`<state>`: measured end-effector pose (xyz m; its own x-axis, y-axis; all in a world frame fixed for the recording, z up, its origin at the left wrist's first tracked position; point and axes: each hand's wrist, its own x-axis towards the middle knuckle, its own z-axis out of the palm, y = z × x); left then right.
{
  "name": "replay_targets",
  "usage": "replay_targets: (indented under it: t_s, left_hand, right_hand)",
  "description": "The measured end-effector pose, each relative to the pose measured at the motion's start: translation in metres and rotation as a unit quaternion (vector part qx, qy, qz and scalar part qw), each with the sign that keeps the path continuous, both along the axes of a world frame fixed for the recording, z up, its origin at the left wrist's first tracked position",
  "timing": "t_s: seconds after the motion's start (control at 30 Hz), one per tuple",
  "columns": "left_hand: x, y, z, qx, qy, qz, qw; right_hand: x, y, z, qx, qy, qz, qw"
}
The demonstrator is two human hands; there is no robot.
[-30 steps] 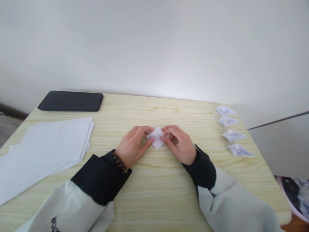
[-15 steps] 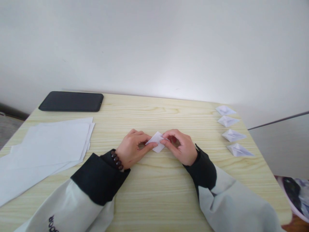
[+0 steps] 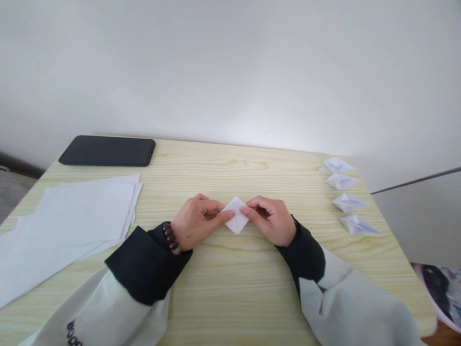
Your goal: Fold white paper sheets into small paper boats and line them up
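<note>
A small diamond of folded white paper (image 3: 236, 222), creased down its middle, is held between my hands at the centre of the table. My left hand (image 3: 198, 220) pinches its left corner, thumb on top and fingers beneath. The right corner is gripped the same way by my right hand (image 3: 273, 219). At the table's right side, several folded paper boats (image 3: 348, 202) lie in a column.
Loose sheets of white paper (image 3: 82, 211) overlap at the left. Behind them lies a black phone (image 3: 108, 151). The wooden table (image 3: 230, 293) meets a white wall at its far edge. A bin (image 3: 442, 293) stands beyond the lower right edge.
The folded paper has opened out flatter into a full diamond with its centre crease showing. Both hands have drawn slightly apart, each keeping its corner.
</note>
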<state>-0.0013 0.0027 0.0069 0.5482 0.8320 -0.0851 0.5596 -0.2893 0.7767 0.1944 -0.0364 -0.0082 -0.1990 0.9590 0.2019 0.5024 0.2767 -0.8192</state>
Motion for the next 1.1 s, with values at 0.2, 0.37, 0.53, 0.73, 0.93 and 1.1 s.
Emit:
replay_targets:
  t_s: [0.2, 0.37, 0.53, 0.73, 0.93, 1.1]
  left_hand:
    - [-0.0033, 0.0012, 0.0005, 0.008, -0.006, -0.025, 1.000]
    - [-0.0050, 0.0032, 0.0022, -0.001, -0.022, -0.038, 0.999]
    - [-0.0028, 0.0014, 0.0042, -0.028, -0.058, -0.025, 0.998]
    - [-0.0011, -0.0002, -0.0014, -0.019, -0.072, -0.021, 0.997]
    - [0.0000, -0.0009, -0.0005, -0.037, -0.077, 0.000, 0.996]
    - [0.0001, -0.0009, 0.0006, -0.059, -0.079, 0.002, 0.995]
  right_hand:
    - [0.0016, -0.0007, -0.0013, -0.030, 0.031, 0.007, 0.999]
    - [0.0007, -0.0001, 0.0002, -0.051, 0.050, 0.005, 0.997]
    - [0.0025, 0.0001, 0.0023, -0.061, 0.054, 0.036, 0.996]
    - [0.0029, -0.0006, -0.0003, -0.016, -0.025, 0.039, 0.999]
    - [-0.0002, 0.0010, -0.0012, 0.045, -0.066, 0.064, 0.995]
    - [-0.0005, 0.0007, 0.0009, 0.058, -0.066, 0.074, 0.993]
